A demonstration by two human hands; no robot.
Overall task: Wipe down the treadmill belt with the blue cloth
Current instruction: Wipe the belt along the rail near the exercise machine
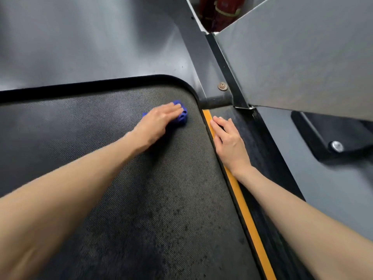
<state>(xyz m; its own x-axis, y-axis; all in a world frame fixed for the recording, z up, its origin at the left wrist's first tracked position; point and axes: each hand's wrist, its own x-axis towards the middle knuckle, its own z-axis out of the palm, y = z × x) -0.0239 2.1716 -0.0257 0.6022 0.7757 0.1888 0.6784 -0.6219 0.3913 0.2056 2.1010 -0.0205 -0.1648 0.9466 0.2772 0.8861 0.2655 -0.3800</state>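
While both lie flat, the left hand (159,122) covers the blue cloth (182,117), the right hand (228,142) the orange strip (246,211).

Nothing legible is showing anywhere in view: no words, brands, numbers or signs. The red object (222,19) at the top edge is carrying a yellow band and a pale patch, but any marking there is too blurred to read.
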